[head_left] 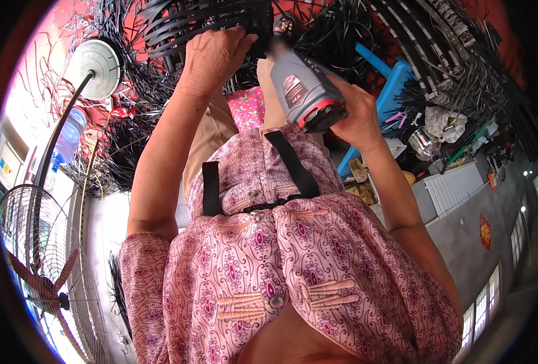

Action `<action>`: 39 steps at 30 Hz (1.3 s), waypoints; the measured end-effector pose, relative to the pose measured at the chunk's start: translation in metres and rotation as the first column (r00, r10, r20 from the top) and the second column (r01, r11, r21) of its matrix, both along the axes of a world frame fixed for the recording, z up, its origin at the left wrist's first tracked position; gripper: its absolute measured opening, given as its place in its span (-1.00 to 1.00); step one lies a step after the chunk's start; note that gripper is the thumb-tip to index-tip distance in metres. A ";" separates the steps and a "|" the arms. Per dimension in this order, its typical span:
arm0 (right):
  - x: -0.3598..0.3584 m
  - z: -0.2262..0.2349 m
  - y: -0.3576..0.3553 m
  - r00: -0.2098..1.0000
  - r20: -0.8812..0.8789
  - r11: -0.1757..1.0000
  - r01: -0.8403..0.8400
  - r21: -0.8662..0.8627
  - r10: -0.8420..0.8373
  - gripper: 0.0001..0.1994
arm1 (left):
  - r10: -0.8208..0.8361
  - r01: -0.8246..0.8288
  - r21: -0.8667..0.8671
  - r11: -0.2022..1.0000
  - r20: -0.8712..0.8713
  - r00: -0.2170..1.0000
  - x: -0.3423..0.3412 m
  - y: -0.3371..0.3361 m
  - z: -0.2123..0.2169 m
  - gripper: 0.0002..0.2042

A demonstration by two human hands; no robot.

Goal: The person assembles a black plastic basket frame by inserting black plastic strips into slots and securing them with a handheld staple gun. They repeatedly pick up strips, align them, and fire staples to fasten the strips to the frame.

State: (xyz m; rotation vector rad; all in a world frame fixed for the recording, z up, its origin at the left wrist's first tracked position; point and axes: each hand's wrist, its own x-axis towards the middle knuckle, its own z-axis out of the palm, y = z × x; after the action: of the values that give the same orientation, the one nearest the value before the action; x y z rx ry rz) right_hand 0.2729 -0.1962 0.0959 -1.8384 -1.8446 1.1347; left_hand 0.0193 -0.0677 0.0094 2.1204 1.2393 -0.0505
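Observation:
My left hand presses down on a black slatted plastic piece near the top of the view, fingers curled over its edge. Gripped in my right hand is a grey cordless power driver with a red band. Its front end points up toward the black piece, and the tip is blurred. My pink patterned blouse with black straps fills the lower half of the view.
Heaps of black plastic strips lie all around. A blue plastic stool stands at right with small items beside it. A standing fan with a round white base stands at left, next to a water bottle.

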 end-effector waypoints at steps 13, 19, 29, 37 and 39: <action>-0.003 -0.007 0.010 0.996 0.053 0.994 -0.076 0.079 0.072 -0.44 | 0.026 -0.026 -0.013 1.000 -0.003 1.000 -0.002 -0.002 -0.009 -0.64; -0.006 -0.002 0.018 0.997 0.040 0.995 -0.071 0.067 0.068 -0.44 | 0.022 -0.024 -0.052 0.998 -0.035 0.999 -0.001 -0.002 -0.006 -0.65; -0.016 0.010 0.026 0.984 0.148 0.995 -0.102 -0.012 0.103 -0.46 | 0.036 -0.036 0.008 0.999 0.020 0.999 -0.001 -0.005 -0.011 -0.65; -0.021 0.007 0.021 0.978 0.196 0.996 -0.057 -0.064 0.069 -0.53 | 0.033 -0.031 -0.041 0.999 0.037 0.999 0.000 -0.002 -0.004 -0.65; -0.010 -0.005 0.014 0.993 0.111 0.999 -0.030 0.035 0.026 -0.54 | -0.007 0.012 -0.061 0.998 0.077 0.997 -0.004 -0.003 -0.008 -0.69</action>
State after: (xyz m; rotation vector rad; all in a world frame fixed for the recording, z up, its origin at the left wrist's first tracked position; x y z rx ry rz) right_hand 0.2628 -0.1818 0.0908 -1.8961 -1.9442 1.0200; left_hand 0.0149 -0.0703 0.0016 2.0561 1.1679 -0.0112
